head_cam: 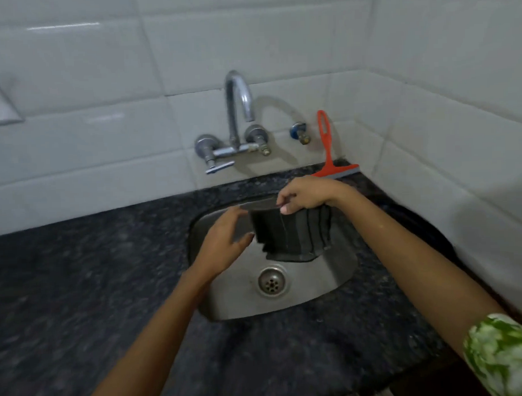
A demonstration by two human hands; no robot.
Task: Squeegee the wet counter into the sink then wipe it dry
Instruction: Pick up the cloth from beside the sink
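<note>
- A dark grey cloth [293,235] is held hanging over the steel sink [330,278], pinched at its top edge by the right hand [305,196], fingers closed on the fabric
- Cloth is folded in layers; lower edge hangs above the drain [271,281], not touching it as far as can be told
- Left hand [226,243] is seen open, fingers spread, just beside the cloth's left edge; contact cannot be told
- Orange squeegee [329,154] is propped upright against the tiled wall [102,85] at the back right, blade resting on the dark speckled counter [79,278]
- Chrome tap [239,109] is mounted on the wall behind the sink
- A green patterned sleeve [502,352] is seen on the right arm
</note>
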